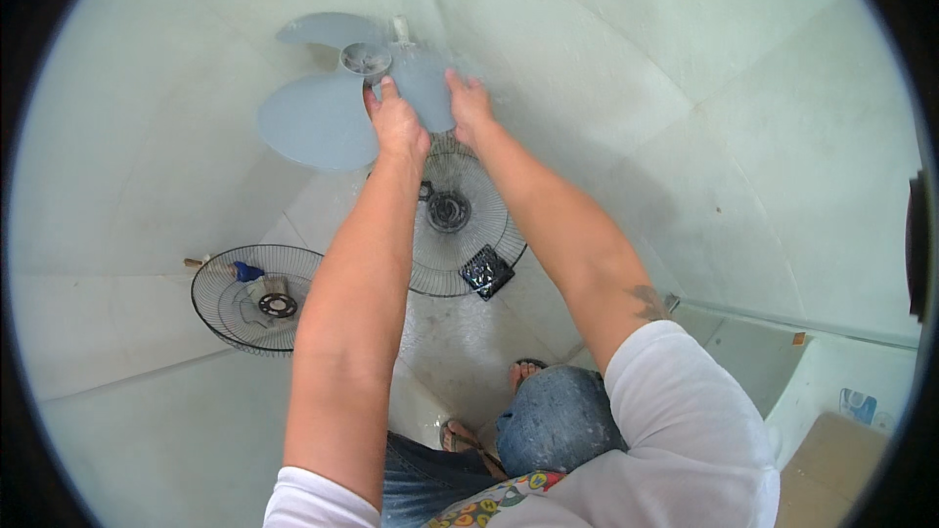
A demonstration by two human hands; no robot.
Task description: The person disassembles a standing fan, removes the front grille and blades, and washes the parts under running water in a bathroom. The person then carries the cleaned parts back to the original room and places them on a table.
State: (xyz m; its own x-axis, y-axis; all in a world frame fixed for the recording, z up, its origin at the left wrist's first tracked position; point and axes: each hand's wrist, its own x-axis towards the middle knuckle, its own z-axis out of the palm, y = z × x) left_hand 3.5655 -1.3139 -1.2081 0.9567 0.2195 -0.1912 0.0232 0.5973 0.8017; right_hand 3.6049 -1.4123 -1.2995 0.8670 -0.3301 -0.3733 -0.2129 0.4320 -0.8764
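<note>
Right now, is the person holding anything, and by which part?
Yes: a pale blue fan blade. The left hand and right hand both grip the same blade lobe, below the hub, one at each edge, under a tap.

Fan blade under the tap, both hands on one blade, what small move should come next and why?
Probably turn the fan blade a little so another blade comes under the tap. The left hand and right hand both grip the blade nearest the tap, where water seems to run, while the other two blades sit off to the left.
</note>
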